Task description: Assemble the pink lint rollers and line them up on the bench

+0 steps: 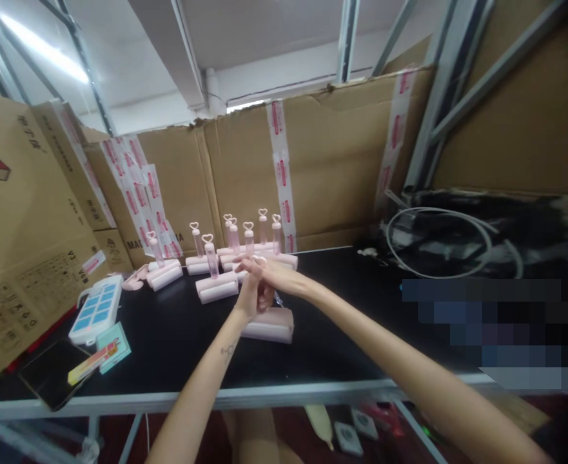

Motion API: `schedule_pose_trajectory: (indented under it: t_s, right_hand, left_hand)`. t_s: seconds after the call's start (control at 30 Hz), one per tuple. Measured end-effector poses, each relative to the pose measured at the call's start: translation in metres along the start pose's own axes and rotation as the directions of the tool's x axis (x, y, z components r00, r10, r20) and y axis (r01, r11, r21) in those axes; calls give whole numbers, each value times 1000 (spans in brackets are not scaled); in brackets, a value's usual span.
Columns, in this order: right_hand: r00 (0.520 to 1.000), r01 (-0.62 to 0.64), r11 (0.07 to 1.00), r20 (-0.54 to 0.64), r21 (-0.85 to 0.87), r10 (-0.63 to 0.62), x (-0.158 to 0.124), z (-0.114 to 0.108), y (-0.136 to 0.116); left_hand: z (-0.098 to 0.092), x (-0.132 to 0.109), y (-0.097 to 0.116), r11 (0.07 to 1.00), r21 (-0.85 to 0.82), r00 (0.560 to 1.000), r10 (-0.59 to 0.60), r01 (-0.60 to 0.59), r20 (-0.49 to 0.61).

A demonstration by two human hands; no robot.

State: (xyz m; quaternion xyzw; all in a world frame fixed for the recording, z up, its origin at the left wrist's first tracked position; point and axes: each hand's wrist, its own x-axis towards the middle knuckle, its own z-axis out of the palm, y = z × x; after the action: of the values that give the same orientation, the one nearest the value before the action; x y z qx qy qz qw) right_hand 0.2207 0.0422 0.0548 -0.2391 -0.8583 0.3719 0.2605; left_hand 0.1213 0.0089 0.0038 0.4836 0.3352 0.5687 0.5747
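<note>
My left hand and my right hand meet over the black tabletop, fingers closed together around a mostly hidden bubble wand tube. A pale pink bit of its top shows above my fingers, and a clear end pokes out below. Just under my hands lies a pale pink and white block. Behind them stand several pink tubes with heart-shaped tops, such as one bubble wand, upright on similar blocks like the near-left block.
To the left are a white case with blue squares, a dark phone, a teal card and a yellow-orange strip. Cardboard sheets wall the back. A coiled white hose rests on the right. The metal table edge runs in front.
</note>
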Motion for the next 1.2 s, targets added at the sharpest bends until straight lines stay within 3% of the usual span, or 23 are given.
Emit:
schedule_pose_trajectory:
  t_s: [0.1,0.2,0.4,0.5,0.57,0.63,0.73,0.8,0.9,0.97,1.07,1.13,1.2]
  right_hand:
    - [997,25,995,-69,-97,-32,-17,-23,11]
    - [996,-70,954,-74,-290,51,-28,-34,35]
    - [981,-192,792,-95,-580,169,-33,-1,89]
    - [982,-186,763,-90,-619,166,-37,5,100]
    - [984,-177,765,-85,-619,158,-41,0,98]
    - [991,-127,809,-108,-573,79,-46,-7,89]
    - [980,109,906,-108,-409,-167,-54,-9,69]
    - [965,239,922,-26,-306,-260,-59,-4,57]
    - [970,227,950,132,-213,-202,-65,1,48]
    - [980,170,970,135,-172,-148,-66,-8,46]
    - [989,66,976,-119,-207,-92,-62,-45,50]
    - [927,-60,953,-370,-298,-57,-55,-82,60]
    - [853,-210,887,-520,-412,-40,-45,-121,78]
  left_hand:
    - [-11,-8,4,998,30,998,63,-64,26]
    - [-23,-12,7,989,81,992,127,-125,-23]
    - [-38,-21,29,928,297,967,252,-227,-49]
    - [-54,-44,41,774,609,969,244,-175,-31]
    - [-64,-64,41,573,816,988,153,-74,-18]
    - [-71,-83,35,462,887,998,55,-2,-27]
    - [-68,-97,19,426,904,999,25,15,-28]
    - [-59,-97,11,429,903,999,52,-8,-16]
    - [-44,-90,10,460,886,998,49,-64,46]
    - [-41,-83,16,464,881,995,62,-94,74]
    - [-58,-69,29,344,935,973,229,-85,4]
    - [-80,-55,36,201,979,927,371,-17,-60]
    - [-104,-40,38,101,992,913,394,73,-108]
